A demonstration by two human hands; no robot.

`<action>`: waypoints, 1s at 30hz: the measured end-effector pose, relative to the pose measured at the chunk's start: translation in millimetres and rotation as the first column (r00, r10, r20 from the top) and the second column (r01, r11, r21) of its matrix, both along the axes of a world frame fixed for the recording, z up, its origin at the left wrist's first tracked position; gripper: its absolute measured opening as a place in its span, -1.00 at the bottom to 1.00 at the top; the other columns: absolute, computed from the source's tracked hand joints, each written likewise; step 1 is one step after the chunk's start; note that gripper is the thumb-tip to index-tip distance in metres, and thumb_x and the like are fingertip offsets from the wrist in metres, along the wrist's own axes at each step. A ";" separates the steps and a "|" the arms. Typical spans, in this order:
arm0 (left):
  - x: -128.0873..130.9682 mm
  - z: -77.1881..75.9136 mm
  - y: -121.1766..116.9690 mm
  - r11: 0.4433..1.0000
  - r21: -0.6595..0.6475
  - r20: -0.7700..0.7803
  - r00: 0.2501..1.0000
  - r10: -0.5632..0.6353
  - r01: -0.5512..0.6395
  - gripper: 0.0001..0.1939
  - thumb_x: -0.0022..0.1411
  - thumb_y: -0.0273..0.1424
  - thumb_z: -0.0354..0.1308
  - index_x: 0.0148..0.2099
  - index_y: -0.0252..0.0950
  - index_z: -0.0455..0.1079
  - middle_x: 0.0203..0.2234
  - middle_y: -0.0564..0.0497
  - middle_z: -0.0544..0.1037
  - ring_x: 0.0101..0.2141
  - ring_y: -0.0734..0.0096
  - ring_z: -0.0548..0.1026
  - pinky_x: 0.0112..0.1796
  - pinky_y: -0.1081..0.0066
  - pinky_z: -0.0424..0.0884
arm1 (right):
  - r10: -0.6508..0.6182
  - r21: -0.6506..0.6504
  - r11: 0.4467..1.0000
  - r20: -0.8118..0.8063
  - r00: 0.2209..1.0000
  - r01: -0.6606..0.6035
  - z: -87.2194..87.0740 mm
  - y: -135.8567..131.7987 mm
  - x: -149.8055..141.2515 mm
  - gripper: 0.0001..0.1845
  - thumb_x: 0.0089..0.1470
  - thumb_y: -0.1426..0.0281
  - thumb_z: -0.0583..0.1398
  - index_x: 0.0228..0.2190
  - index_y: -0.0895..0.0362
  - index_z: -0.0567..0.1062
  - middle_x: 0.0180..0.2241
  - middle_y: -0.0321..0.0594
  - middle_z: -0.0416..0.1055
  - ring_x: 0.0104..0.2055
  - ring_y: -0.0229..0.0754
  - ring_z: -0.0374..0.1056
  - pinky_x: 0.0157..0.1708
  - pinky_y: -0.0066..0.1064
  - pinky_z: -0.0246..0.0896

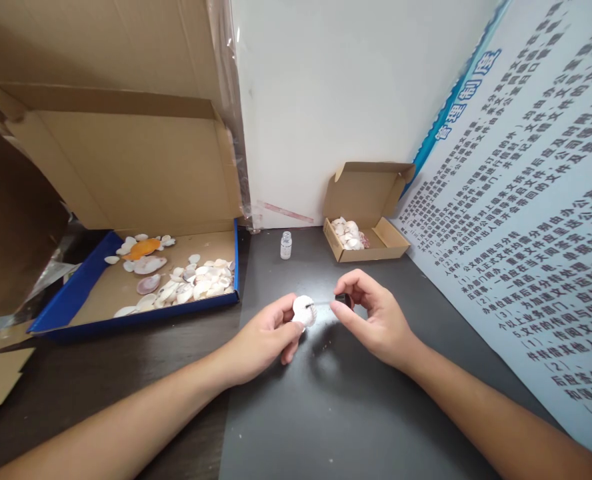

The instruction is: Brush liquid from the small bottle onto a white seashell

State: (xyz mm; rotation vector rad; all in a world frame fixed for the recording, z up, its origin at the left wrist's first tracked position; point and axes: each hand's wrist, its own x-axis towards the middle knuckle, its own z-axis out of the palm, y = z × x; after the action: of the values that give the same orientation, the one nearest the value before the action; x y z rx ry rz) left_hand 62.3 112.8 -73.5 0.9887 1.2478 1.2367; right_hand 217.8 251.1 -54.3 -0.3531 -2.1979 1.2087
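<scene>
My left hand (269,333) pinches a small white ribbed seashell (305,311) above the dark table. My right hand (371,317) grips a small dark cap with a thin brush (343,301); the brush tip touches the shell. A little clear glass bottle (286,245) stands open and upright behind my hands, near the white wall.
A shallow blue-edged cardboard box (76,293) with several shells lies at the left, its lid raised. A small cardboard box (393,243) with shells sits at the back right. A printed poster (526,220) leans along the right. The grey mat (336,413) covers the table.
</scene>
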 end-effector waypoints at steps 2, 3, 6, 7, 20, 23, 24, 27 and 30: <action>0.3 0.3 -0.3 1.000 -0.005 0.001 1.000 0.000 0.001 -0.83 0.25 -0.29 0.07 -0.27 -0.27 0.18 -0.56 0.20 0.27 -0.65 0.65 0.24 -0.53 0.52 0.17 | -0.051 0.005 0.999 0.001 0.999 0.051 -0.3 0.2 -0.3 -0.86 0.11 0.39 0.22 -0.30 0.07 0.32 -0.49 -0.39 0.21 -0.50 -0.32 0.14 -0.49 -0.45 0.13; 0.4 0.5 -0.3 1.000 -0.005 0.001 1.000 0.000 0.000 -0.83 0.25 -0.29 0.07 -0.27 -0.27 0.18 -0.57 0.20 0.28 -0.65 0.65 0.24 -0.54 0.52 0.17 | -0.067 -0.001 0.998 -0.015 0.998 0.067 -0.2 0.4 -0.4 -0.87 0.12 0.39 0.21 -0.29 0.07 0.32 -0.48 -0.39 0.21 -0.50 -0.32 0.14 -0.49 -0.45 0.12; 0.9 1.1 -0.1 1.000 0.003 0.002 1.000 0.003 -0.003 -0.79 0.24 -0.25 0.08 -0.27 -0.27 0.18 -0.58 0.20 0.28 -0.66 0.65 0.23 -0.55 0.52 0.15 | 0.004 -0.034 0.999 -0.032 0.999 -0.005 1.0 0.5 -1.0 -0.92 0.14 0.40 0.17 -0.30 0.07 0.32 -0.48 -0.39 0.19 -0.51 -0.33 0.13 -0.50 -0.46 0.11; 0.9 1.2 0.1 1.000 0.004 0.002 1.000 0.006 -0.006 -0.78 0.24 -0.24 0.08 -0.27 -0.28 0.19 -0.59 0.20 0.28 -0.66 0.65 0.23 -0.55 0.52 0.15 | 0.024 -0.042 0.999 -0.023 0.999 -0.025 1.3 0.4 -1.1 -0.92 0.13 0.41 0.17 -0.31 0.08 0.32 -0.49 -0.39 0.18 -0.51 -0.33 0.12 -0.50 -0.46 0.11; -1.1 -2.7 2.0 1.000 -0.008 0.071 0.997 0.014 -0.014 -0.81 0.21 -0.27 0.08 -0.29 -0.28 0.19 -0.62 0.20 0.28 -0.66 0.64 0.25 -0.56 0.53 0.17 | -0.031 -0.010 0.999 -0.003 0.999 0.031 0.1 -0.7 -0.3 -0.85 0.11 0.40 0.21 -0.29 0.06 0.30 -0.48 -0.39 0.19 -0.49 -0.32 0.14 -0.49 -0.47 0.13; -1.6 -2.4 1.4 1.000 -0.008 0.084 0.996 0.007 -0.007 -0.82 0.21 -0.29 0.09 -0.29 -0.29 0.20 -0.62 0.19 0.29 -0.66 0.63 0.25 -0.55 0.53 0.18 | -0.008 -0.006 1.000 -0.048 0.999 0.007 0.8 -1.4 0.3 -0.87 0.13 0.40 0.18 -0.28 0.06 0.30 -0.46 -0.38 0.21 -0.49 -0.33 0.15 -0.48 -0.48 0.14; -1.7 -2.3 1.3 1.000 -0.008 0.080 0.997 0.006 -0.006 -0.82 0.22 -0.29 0.08 -0.30 -0.29 0.20 -0.63 0.19 0.29 -0.65 0.63 0.25 -0.55 0.54 0.18 | 0.009 -0.009 1.000 -0.046 0.999 -0.010 1.0 -1.6 0.6 -0.88 0.13 0.40 0.18 -0.28 0.06 0.31 -0.46 -0.38 0.20 -0.49 -0.33 0.15 -0.48 -0.48 0.14; -1.7 -2.5 1.1 1.000 -0.001 0.069 0.998 0.009 -0.009 -0.78 0.26 -0.25 0.06 -0.31 -0.29 0.19 -0.64 0.20 0.28 -0.67 0.64 0.24 -0.55 0.55 0.15 | -0.017 -0.004 1.000 0.000 1.000 0.017 1.0 -1.4 1.1 -0.87 0.11 0.40 0.20 -0.31 0.07 0.31 -0.49 -0.40 0.17 -0.50 -0.33 0.13 -0.50 -0.48 0.11; -1.7 -2.7 1.5 1.000 -0.014 0.100 0.995 0.026 -0.025 -0.77 0.28 -0.25 0.04 -0.34 -0.28 0.17 -0.63 0.20 0.26 -0.67 0.65 0.24 -0.56 0.55 0.15 | -0.080 -0.003 0.997 -0.012 0.997 0.080 0.5 -0.6 0.9 -0.87 0.11 0.40 0.20 -0.32 0.07 0.31 -0.49 -0.40 0.17 -0.51 -0.33 0.12 -0.50 -0.47 0.10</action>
State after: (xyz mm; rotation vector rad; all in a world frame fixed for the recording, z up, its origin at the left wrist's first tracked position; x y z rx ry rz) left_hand 60.6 114.2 -76.2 0.8929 1.1918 1.2809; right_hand 218.7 250.5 -53.8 -0.4296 -2.1515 1.1683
